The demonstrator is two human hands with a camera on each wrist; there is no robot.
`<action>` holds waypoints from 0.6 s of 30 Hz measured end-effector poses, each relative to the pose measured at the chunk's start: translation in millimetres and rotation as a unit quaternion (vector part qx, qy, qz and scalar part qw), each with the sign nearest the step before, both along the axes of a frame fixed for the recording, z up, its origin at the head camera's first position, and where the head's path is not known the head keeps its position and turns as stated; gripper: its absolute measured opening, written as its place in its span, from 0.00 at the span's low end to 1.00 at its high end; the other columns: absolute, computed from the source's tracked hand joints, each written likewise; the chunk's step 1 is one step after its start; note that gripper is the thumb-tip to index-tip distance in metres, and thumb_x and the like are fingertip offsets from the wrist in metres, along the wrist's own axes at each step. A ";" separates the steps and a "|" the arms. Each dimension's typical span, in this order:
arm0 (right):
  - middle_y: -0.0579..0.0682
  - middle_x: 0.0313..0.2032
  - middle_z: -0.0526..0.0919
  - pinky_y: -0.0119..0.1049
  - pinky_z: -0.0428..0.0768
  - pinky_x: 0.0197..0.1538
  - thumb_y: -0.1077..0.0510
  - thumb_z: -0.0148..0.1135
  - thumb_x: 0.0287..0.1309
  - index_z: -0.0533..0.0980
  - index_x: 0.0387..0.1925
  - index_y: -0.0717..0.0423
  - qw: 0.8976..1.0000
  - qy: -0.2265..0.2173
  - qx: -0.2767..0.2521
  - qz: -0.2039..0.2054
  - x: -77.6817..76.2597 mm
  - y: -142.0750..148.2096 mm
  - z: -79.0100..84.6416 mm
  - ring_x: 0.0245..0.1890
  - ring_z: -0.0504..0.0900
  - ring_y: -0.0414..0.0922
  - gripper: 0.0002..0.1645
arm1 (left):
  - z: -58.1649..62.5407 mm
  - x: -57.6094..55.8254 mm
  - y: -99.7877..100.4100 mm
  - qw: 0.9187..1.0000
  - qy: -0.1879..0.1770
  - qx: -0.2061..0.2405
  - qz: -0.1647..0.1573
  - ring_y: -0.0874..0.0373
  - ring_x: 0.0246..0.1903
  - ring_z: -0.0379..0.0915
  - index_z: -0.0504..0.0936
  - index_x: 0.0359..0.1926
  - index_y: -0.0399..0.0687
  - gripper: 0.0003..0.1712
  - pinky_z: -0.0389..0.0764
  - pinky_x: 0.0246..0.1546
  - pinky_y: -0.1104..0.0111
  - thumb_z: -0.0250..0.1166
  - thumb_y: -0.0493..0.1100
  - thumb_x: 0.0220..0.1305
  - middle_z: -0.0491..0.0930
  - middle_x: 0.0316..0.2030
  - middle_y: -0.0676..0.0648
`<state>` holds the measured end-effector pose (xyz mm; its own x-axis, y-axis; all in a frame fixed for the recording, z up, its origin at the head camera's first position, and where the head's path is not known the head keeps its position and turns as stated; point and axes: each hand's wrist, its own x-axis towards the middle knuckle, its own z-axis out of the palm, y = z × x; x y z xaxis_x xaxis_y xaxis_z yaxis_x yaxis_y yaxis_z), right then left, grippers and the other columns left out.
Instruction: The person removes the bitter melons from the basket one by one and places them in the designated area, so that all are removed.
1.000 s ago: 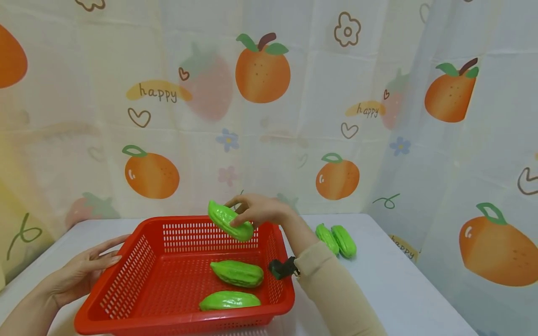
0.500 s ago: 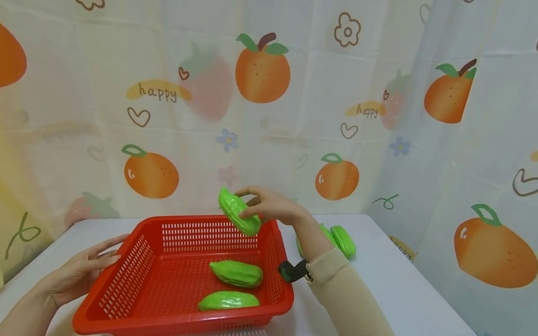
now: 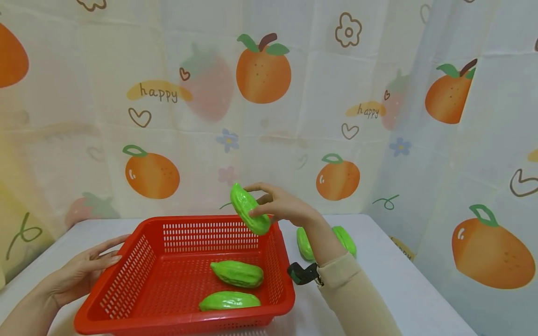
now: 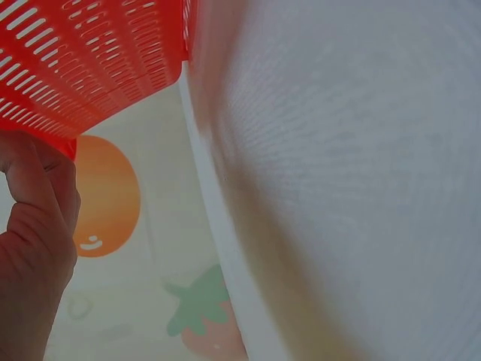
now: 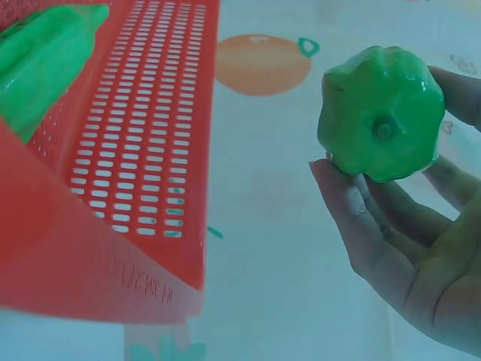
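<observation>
My right hand point(image 3: 286, 205) pinches a green ribbed bitter melon point(image 3: 249, 209) between thumb and fingers, above the back right corner of a red plastic basket point(image 3: 185, 316). In the right wrist view the melon's stubby end point(image 5: 383, 128) faces the camera, and fingertips press its sides. Inside the basket, on its right side, lie two more bitter melons, a darker one point(image 3: 237, 274) behind a brighter one point(image 3: 230, 301). On the basket's left side, my left hand point(image 3: 81, 270) grips the rim; the left wrist view shows its curled fingers point(image 4: 34, 173) at the basket edge.
Green melons point(image 3: 304, 243) lie on the white table point(image 3: 399, 280) right of the basket, partly hidden by my right forearm. A fruit-printed curtain point(image 3: 269, 126) hangs behind the table. A small black device point(image 3: 302, 274) is strapped to my right wrist.
The right hand has moved right and slightly up with the melon, from above the basket's inside toward its back right corner. My left hand and the basket stay in place.
</observation>
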<state>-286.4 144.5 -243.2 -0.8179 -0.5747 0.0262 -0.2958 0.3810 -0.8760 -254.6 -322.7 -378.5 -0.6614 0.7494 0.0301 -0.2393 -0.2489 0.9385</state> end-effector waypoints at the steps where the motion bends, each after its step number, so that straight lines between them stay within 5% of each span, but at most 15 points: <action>1: 0.57 0.54 0.81 0.40 0.86 0.37 0.56 0.64 0.60 0.65 0.68 0.38 1.000 0.000 -0.001 -0.001 0.5 1.2 0.0 0.41 0.85 0.44 0.35 | 0.3 -0.1 0.1 1.000 -0.004 0.000 0.000 0.55 0.53 0.83 0.73 0.65 0.74 0.33 0.83 0.56 0.59 0.29 0.38 0.80 0.83 0.57 0.53; 18: 0.56 0.61 0.75 0.42 0.85 0.43 0.55 0.65 0.60 0.63 0.69 0.31 0.998 0.006 0.008 -0.055 7.1 32.2 -7.2 0.54 0.80 0.50 0.37 | -0.6 -0.1 -0.6 1.000 0.004 -0.012 0.012 0.55 0.52 0.83 0.72 0.64 0.76 0.32 0.83 0.55 0.59 0.29 0.39 0.80 0.83 0.57 0.54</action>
